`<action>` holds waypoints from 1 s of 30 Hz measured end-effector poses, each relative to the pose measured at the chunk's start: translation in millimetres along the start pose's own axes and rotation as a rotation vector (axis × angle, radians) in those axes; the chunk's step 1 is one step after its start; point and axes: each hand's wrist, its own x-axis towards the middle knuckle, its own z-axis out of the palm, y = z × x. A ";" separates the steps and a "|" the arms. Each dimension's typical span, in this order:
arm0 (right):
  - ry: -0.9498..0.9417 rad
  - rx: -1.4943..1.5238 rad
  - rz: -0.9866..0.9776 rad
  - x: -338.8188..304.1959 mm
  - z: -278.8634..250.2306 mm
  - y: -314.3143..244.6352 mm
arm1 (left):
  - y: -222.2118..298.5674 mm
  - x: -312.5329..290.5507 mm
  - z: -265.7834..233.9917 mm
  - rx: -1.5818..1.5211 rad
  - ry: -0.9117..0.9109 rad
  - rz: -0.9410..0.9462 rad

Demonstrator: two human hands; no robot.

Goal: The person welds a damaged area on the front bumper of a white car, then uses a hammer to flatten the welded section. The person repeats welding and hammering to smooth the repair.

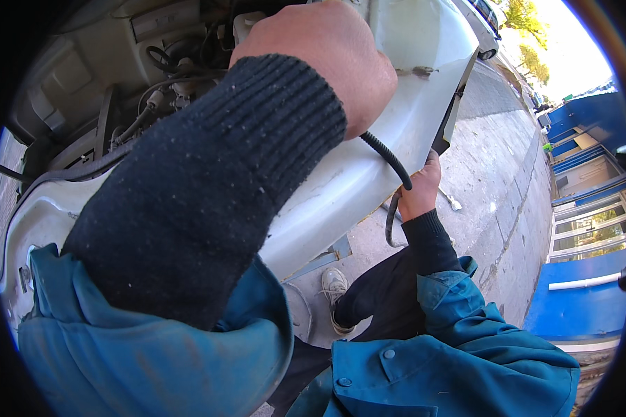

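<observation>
My left hand [327,55] is closed in a fist above the white fender [348,187] of a vehicle, at the edge of the engine bay. Its fingers curl away out of sight, so what it grips is hidden. From beneath it comes a black corrugated tube [388,158], bending down over the fender's lower edge toward my right wrist and hanging in a loop. My right hand [422,186] is at that edge, beside a dark trim piece [452,121]. The thumb points up along the edge; the other fingers are hidden behind the panel and tube.
Hoses and wiring [156,101] fill the engine bay on the left. A metal tool, seemingly a wrench [452,200], lies on the concrete ground [490,174] beyond my right hand. My shoe [334,292] is below the fender. A blue-walled building [577,306] stands right; another car [481,28] is farther off.
</observation>
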 end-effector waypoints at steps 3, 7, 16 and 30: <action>-0.007 -0.012 0.024 -2.5 0.3 -3.4 | 10.3 -8.8 8.3 0.043 0.102 -0.028; -0.018 -0.008 0.052 -6.4 0.5 -6.6 | -2.1 -1.8 -3.3 -0.040 -0.015 0.031; -0.106 -0.014 0.164 -13.1 1.1 -13.3 | -6.8 -5.7 13.7 0.005 0.144 0.114; -0.292 -0.054 0.245 -33.9 -19.8 -27.7 | -34.4 36.9 44.9 0.149 0.244 0.234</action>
